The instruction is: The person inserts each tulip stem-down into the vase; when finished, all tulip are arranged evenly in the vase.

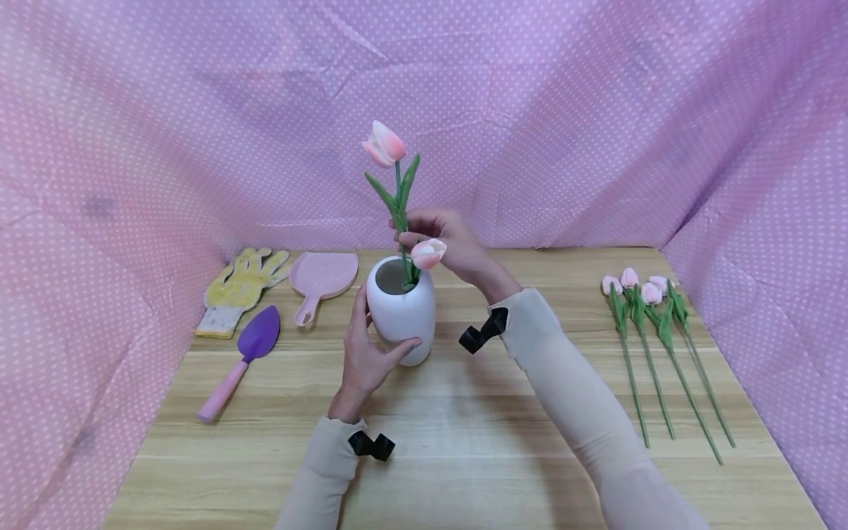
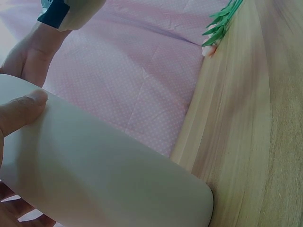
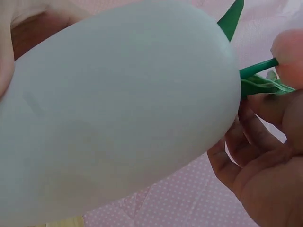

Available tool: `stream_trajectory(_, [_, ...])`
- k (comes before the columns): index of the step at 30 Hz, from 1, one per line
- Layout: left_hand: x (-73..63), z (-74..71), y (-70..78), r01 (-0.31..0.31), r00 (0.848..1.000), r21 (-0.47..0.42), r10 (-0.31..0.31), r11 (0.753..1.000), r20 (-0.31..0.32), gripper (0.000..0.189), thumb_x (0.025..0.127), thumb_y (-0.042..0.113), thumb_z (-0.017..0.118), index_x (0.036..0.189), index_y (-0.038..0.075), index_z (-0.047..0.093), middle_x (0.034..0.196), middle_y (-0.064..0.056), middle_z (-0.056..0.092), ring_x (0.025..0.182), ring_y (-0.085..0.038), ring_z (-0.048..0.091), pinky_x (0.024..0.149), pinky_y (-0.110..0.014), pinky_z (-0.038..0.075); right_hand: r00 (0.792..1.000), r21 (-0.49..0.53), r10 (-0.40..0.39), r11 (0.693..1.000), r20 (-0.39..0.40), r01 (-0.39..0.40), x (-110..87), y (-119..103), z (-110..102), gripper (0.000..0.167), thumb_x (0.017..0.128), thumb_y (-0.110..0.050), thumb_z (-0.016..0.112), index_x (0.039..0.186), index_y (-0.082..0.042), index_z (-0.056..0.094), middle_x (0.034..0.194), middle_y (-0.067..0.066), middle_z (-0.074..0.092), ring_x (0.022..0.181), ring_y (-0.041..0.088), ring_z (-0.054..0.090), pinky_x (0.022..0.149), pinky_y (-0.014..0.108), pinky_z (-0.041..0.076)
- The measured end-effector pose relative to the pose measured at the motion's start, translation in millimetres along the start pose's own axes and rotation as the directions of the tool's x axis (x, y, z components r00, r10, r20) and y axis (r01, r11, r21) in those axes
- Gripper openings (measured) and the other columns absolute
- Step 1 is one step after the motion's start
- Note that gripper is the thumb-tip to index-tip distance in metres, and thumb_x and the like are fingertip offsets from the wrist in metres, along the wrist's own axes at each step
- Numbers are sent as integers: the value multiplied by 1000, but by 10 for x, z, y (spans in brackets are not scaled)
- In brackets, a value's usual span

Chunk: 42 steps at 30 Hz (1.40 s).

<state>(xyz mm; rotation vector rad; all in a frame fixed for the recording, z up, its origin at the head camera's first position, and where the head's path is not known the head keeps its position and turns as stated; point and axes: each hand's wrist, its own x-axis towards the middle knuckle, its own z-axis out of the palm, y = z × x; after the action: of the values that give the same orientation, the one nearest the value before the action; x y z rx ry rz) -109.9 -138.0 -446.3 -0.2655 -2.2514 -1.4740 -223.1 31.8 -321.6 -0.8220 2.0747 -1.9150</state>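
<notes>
A white vase [image 1: 402, 316] stands on the wooden table in the head view. My left hand [image 1: 367, 362] holds its side, the thumb across the front; in the left wrist view the thumb [image 2: 21, 112] lies on the vase wall. Above the mouth, my right hand [image 1: 449, 241] pinches the green stem of a tall pink-and-white tulip [image 1: 384, 144], whose lower end is hidden by the vase. A second tulip [image 1: 428, 254] leans over the right rim, its stem inside. The right wrist view has the right fingers [image 3: 258, 137] beside the rim, partly behind the vase [image 3: 113, 104].
Several tulips [image 1: 651, 294] lie side by side on the table's right. On the left are a yellow-and-white glove [image 1: 235, 291], a pink dustpan [image 1: 323, 274] and a purple trowel [image 1: 258, 333] with a pink handle. Dotted pink cloth [image 1: 503, 118] hangs around the table [image 1: 464, 456].
</notes>
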Motion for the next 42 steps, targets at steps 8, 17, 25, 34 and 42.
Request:
stream_trajectory(8, [9, -2, 10, -23, 1000, 3, 23, 1000, 2, 114, 67, 16, 94, 157, 13, 25, 155, -12, 43, 137, -33, 49, 107, -58, 48, 974, -120, -82, 987, 212, 109, -6, 45, 2, 26, 93, -1, 64, 117, 10, 68, 118, 27, 69, 103, 15, 65, 92, 29, 55])
stream_trajectory(17, [7, -2, 20, -29, 1000, 3, 29, 1000, 8, 114, 67, 14, 93, 158, 11, 24, 155, -15, 43, 136, -35, 49, 106, -60, 48, 917, -154, -50, 981, 396, 120, -19, 33, 16, 28, 97, -1, 57, 122, 7, 67, 137, 23, 59, 133, 31, 53, 115, 40, 44])
stream_trajectory(25, [10, 1, 12, -44, 999, -1, 44, 999, 4, 113, 67, 15, 94, 157, 11, 25, 154, -15, 44, 137, -34, 49, 106, -58, 48, 920, -127, -39, 987, 391, 96, -35, 23, 28, 28, 100, -5, 53, 122, 6, 66, 133, 20, 60, 126, 22, 56, 112, 35, 44])
stream_trajectory(34, [8, -5, 3, -44, 999, -3, 44, 999, 2, 114, 67, 14, 94, 158, 12, 25, 153, -15, 45, 135, -34, 51, 105, -59, 49, 956, -77, -32, 995, 290, 56, -64, 96, 14, 35, 102, -5, 48, 133, 6, 60, 138, 22, 61, 132, 28, 56, 114, 39, 44])
stream_trajectory(42, [-2, -4, -7, -49, 999, 3, 49, 999, -11, 114, 66, 12, 94, 157, 9, 26, 155, -15, 44, 135, -33, 50, 104, -58, 50, 981, -41, 2, 999, 196, 7, -114, 175, -47, 37, 99, -4, 50, 133, 4, 61, 134, 22, 64, 127, 25, 58, 112, 43, 45])
